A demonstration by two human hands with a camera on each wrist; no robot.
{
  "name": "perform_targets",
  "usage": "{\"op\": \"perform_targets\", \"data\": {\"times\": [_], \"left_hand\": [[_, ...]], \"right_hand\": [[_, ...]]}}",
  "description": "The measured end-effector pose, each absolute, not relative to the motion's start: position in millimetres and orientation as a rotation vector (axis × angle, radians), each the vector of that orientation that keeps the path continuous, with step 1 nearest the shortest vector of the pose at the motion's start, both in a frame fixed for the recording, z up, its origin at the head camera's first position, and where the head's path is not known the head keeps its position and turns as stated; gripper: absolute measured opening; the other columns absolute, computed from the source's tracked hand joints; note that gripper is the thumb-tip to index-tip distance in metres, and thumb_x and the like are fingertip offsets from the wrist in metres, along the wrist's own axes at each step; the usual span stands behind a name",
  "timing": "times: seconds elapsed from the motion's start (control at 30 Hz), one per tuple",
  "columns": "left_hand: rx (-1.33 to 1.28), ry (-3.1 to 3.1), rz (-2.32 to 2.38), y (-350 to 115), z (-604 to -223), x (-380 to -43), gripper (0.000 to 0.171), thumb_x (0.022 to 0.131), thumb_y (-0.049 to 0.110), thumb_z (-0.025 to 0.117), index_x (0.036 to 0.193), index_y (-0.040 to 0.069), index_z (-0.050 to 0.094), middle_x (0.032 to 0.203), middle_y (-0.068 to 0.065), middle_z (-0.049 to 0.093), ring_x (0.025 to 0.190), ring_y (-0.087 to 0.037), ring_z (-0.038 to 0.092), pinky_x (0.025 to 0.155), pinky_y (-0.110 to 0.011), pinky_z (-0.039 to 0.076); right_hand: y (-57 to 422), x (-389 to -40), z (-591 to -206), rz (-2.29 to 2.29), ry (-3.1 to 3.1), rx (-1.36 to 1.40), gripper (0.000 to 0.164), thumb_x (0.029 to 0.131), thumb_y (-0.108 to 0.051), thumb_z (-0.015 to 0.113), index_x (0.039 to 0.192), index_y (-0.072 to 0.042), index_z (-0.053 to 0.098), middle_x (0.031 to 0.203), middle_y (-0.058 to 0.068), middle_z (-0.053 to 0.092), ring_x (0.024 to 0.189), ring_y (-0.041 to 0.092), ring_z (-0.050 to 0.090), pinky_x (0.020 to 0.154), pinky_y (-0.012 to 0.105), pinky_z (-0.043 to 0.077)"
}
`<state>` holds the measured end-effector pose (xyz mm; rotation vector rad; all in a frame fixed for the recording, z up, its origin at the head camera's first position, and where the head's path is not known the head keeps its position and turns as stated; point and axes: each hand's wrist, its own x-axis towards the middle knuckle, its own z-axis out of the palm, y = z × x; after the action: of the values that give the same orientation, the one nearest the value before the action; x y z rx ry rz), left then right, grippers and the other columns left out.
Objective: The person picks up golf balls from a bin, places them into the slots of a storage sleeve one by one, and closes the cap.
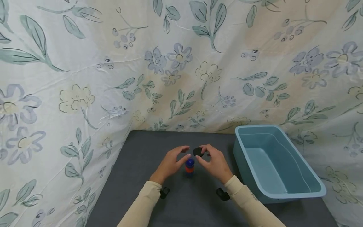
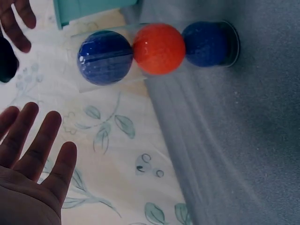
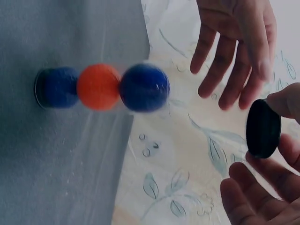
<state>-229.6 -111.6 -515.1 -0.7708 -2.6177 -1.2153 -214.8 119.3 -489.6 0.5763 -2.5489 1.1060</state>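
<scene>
A clear tube point(image 1: 189, 174) stands upright on the dark table, its top uncovered. Inside it are stacked a blue ball point(image 2: 206, 44) at the bottom, an orange ball point(image 2: 159, 48) in the middle and another blue ball point(image 2: 105, 58) on top. Above and right of the tube, my right hand point(image 1: 216, 162) pinches a round black lid point(image 3: 264, 129) between thumb and fingers. My left hand point(image 1: 171, 162) is beside the tube on the left, fingers spread and relaxed, holding nothing. Both hands are apart from the tube.
A light blue plastic bin point(image 1: 249, 167) stands on the right of the table point(image 1: 136, 176). Behind and to the sides hangs a floral cloth point(image 1: 175, 104). Each wrist wears a black device, the left one point(image 1: 164, 192) and the right one point(image 1: 222, 194).
</scene>
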Motion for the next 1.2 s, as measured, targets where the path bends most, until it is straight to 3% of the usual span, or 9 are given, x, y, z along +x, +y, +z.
{"op": "perform_targets", "data": {"times": [0.1, 0.2, 0.53, 0.87, 1.2], "left_hand": [[-0.773, -2.618, -1.222, -113.2, -517.6, -228.9, 0.045, 0.107, 0.041, 0.056, 0.147, 0.019, 0.058, 0.141, -0.002, 0.065, 0.129, -0.021, 0.063, 0.108, -0.046, 0.052], [-0.778, -2.614, -1.218, -114.9, -520.3, -228.0, 0.045, 0.108, 0.04, 0.055, 0.148, 0.019, 0.057, 0.142, -0.003, 0.065, 0.129, -0.021, 0.063, 0.108, -0.047, 0.052], [-0.796, -2.652, -1.242, -119.6, -538.4, -227.3, 0.045, 0.108, 0.039, 0.055, 0.147, 0.017, 0.058, 0.141, -0.002, 0.065, 0.124, -0.019, 0.066, 0.105, -0.046, 0.054], [-0.769, -2.679, -1.273, -121.7, -557.4, -223.9, 0.041, 0.107, 0.039, 0.058, 0.143, 0.02, 0.061, 0.137, -0.002, 0.067, 0.12, -0.02, 0.067, 0.103, -0.051, 0.054], [-0.789, -2.643, -1.275, -121.2, -567.6, -226.0, 0.043, 0.107, 0.034, 0.059, 0.147, 0.022, 0.058, 0.14, -0.003, 0.066, 0.118, -0.017, 0.069, 0.103, -0.044, 0.056]], "right_hand": [[112.8, -214.0, -494.4, 1.082, -2.537, 0.626, 0.023, 0.091, -0.023, 0.083, 0.098, -0.014, 0.062, 0.13, 0.007, 0.072, 0.106, 0.025, 0.071, 0.087, 0.045, 0.061], [107.6, -213.9, -499.7, 1.053, -2.549, 0.66, 0.022, 0.092, -0.025, 0.081, 0.107, -0.013, 0.069, 0.131, 0.006, 0.072, 0.109, 0.024, 0.07, 0.088, 0.042, 0.061], [98.2, -213.0, -526.2, 1.07, -2.566, 0.69, 0.043, 0.093, -0.026, 0.079, 0.133, -0.013, 0.07, 0.136, 0.007, 0.069, 0.114, 0.024, 0.071, 0.088, 0.038, 0.061], [94.8, -210.2, -551.2, 1.186, -2.595, 0.71, 0.043, 0.095, -0.024, 0.078, 0.134, -0.01, 0.07, 0.144, 0.009, 0.065, 0.121, 0.026, 0.069, 0.09, 0.041, 0.062], [93.3, -214.3, -563.3, 1.225, -2.56, 0.705, 0.043, 0.096, -0.025, 0.076, 0.136, -0.012, 0.069, 0.146, 0.006, 0.064, 0.123, 0.026, 0.069, 0.087, 0.041, 0.062]]}}
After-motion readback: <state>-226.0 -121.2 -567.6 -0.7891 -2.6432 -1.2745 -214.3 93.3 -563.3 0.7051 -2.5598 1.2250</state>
